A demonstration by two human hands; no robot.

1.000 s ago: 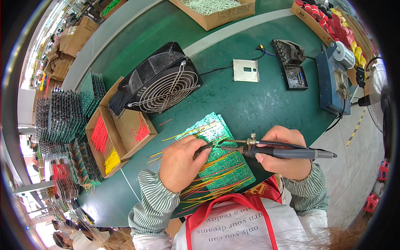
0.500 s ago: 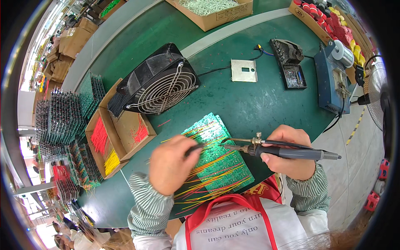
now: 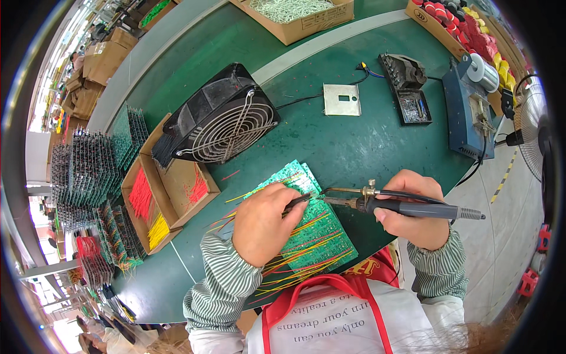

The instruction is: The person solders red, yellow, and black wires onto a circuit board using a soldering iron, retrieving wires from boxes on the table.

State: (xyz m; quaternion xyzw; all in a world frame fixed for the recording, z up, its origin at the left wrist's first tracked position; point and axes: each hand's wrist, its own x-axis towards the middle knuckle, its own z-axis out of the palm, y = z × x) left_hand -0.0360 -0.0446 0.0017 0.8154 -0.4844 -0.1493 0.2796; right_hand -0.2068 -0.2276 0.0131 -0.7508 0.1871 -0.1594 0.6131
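My left hand (image 3: 262, 223) is closed on black tweezers (image 3: 296, 202), whose tip reaches the upper part of a green circuit board panel (image 3: 333, 233). Gripped in my right hand (image 3: 420, 231) is a grey soldering iron (image 3: 413, 209) with a solder feed tube fixed along it. The iron's tip comes in from the right, close to the tweezers' tip; whether they touch is too small to tell. Red and yellow wires (image 3: 306, 258) lie in rows across the panel and stick out past its left edge. My left hand covers part of the panel and some wires.
A black fan (image 3: 227, 118) stands beyond the panel, beside a cardboard tray (image 3: 171, 203) of red and yellow wires. Stacked boards (image 3: 88, 171) are at the left. A metal plate (image 3: 342, 100), a black box (image 3: 410, 94) and a blue soldering unit (image 3: 463, 115) sit at the far right.
My left hand has moved right and turned, bringing the tweezers' tip up to the iron's tip. The iron has shifted slightly right.
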